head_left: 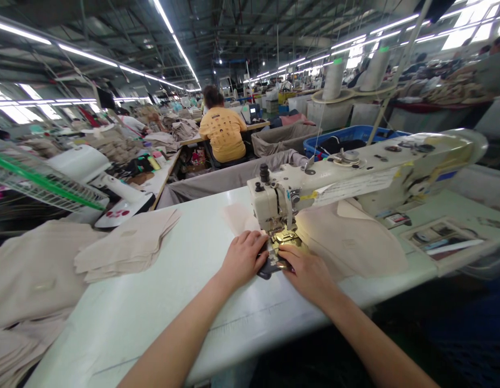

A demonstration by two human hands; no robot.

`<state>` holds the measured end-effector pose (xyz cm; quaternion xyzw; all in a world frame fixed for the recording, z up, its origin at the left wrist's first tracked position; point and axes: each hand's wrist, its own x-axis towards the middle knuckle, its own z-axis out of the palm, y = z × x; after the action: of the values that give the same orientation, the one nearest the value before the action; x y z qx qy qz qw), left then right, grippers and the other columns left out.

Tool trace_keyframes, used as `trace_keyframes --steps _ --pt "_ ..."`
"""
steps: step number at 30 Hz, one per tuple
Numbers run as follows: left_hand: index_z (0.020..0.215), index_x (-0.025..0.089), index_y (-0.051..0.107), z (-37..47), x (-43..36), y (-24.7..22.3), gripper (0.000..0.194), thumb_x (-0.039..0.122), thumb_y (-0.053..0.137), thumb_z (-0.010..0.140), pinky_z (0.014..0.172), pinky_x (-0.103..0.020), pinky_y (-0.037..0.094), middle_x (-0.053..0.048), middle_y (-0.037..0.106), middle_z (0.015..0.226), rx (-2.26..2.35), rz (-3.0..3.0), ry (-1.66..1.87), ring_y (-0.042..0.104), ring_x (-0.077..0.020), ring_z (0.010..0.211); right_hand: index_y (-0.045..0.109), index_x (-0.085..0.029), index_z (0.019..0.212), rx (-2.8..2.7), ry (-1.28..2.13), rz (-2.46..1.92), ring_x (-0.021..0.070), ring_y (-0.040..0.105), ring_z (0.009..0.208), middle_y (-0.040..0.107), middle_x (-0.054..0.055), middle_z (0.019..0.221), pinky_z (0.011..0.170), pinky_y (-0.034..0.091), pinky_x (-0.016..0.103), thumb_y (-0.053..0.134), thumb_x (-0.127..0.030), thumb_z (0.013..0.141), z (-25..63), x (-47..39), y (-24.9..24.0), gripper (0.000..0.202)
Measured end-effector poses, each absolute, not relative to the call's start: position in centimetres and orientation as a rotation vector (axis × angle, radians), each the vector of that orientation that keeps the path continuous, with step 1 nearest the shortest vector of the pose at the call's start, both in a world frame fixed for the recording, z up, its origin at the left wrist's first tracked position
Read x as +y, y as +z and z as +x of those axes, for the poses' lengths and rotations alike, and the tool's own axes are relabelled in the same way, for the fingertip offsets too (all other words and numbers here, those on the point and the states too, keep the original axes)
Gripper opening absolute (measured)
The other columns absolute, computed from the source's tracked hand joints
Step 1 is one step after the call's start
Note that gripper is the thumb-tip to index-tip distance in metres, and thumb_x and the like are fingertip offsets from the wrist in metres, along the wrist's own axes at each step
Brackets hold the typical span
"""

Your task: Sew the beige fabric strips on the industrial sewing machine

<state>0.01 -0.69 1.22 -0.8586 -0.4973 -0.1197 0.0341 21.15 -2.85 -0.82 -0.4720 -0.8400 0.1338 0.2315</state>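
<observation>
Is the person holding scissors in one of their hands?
No, the left hand and right hand both lie flat by the needle of the sewing machine, pressing a small dark piece, with no scissors.

Bright ceiling tube lights glare overhead; a warm needle lamp glows on the sewing machine; edges bend fisheye-style.

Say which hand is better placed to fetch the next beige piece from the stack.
Left, probably: the left hand lies on the side of the stacked beige fabric pieces; the right hand is farther off.
</observation>
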Motion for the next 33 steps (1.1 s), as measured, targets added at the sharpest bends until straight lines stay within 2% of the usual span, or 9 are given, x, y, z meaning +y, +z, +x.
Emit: trace_keyframes --steps 3,5,9,12,14,20,33 --pt "0.118 0.020 0.064 0.5 -1.6 2.1 0.026 0.024 0.043 0.101 0.085 -0.040 0.054 -0.010 0.063 0.106 -1.600 -2.668 -0.258 0.059 -0.0245 0.095 0.069 -0.022 0.119 -2.297 0.390 -1.292 0.0222 0.070 0.105 0.066 0.007 0.135 0.089 0.058 0.035 0.055 -0.012 0.088 21.3 -3.0 -0.7 0.036" --pt "0.113 0.019 0.065 0.9 -2.4 2.4 0.026 0.017 0.042 0.100 0.081 -0.036 0.054 -0.009 0.062 0.101 -1.592 -2.758 -0.196 0.060 -0.0226 0.090 0.069 -0.023 0.117 -2.273 0.423 -1.283 0.0218 0.071 0.104 0.067 0.007 0.132 0.088 0.058 0.035 0.055 -0.014 0.089 21.4 -3.1 -0.8 0.032" --pt "0.118 0.020 0.062 1.9 -3.7 2.3 0.028 0.012 0.053 0.093 0.088 -0.042 0.053 -0.011 0.061 0.118 -1.494 -2.785 -0.177 0.057 -0.0272 0.107 0.068 -0.022 0.115 -2.231 0.496 -1.205 0.0215 0.070 0.105 0.071 0.007 0.123 0.091 0.057 0.035 0.053 -0.018 0.093 21.9 -3.6 -1.2 0.026" --pt "0.119 0.020 0.060 2.5 -3.9 2.0 0.028 0.015 0.054 0.093 0.092 -0.044 0.052 -0.011 0.059 0.129 -1.498 -2.748 -0.235 0.054 -0.0282 0.114 0.065 -0.022 0.122 -2.201 0.485 -1.135 0.0215 0.067 0.112 0.068 0.008 0.130 0.098 0.054 0.035 0.052 -0.017 0.093 22.4 -3.8 -1.6 0.032" --pt "0.117 0.021 0.061 2.8 -3.7 1.9 0.024 0.017 0.052 0.095 0.090 -0.043 0.053 -0.010 0.061 0.126 -1.514 -2.736 -0.248 0.055 -0.0273 0.112 0.063 -0.022 0.127 -2.206 0.454 -1.103 0.0214 0.067 0.113 0.065 0.008 0.135 0.098 0.053 0.035 0.051 -0.016 0.092 22.6 -3.9 -1.7 0.037" --pt "0.122 0.021 0.059 2.7 -3.2 2.1 0.027 0.021 0.052 0.095 0.088 -0.044 0.052 -0.011 0.062 0.125 -1.518 -2.703 -0.234 0.056 -0.0285 0.113 0.069 -0.021 0.114 -2.384 0.393 -1.174 0.0241 0.072 0.100 0.069 0.009 0.128 0.085 0.058 0.036 0.053 -0.020 0.093 22.3 -3.9 -1.1 0.027" --pt "0.123 0.021 0.059 2.5 -2.9 1.7 0.028 0.024 0.052 0.096 0.088 -0.044 0.051 -0.010 0.062 0.127 -1.522 -2.697 -0.230 0.055 -0.0287 0.113 0.068 -0.021 0.119 -2.425 0.385 -1.216 0.0239 0.071 0.102 0.067 0.009 0.133 0.086 0.058 0.034 0.053 -0.017 0.093 22.2 -3.9 -0.7 0.030"
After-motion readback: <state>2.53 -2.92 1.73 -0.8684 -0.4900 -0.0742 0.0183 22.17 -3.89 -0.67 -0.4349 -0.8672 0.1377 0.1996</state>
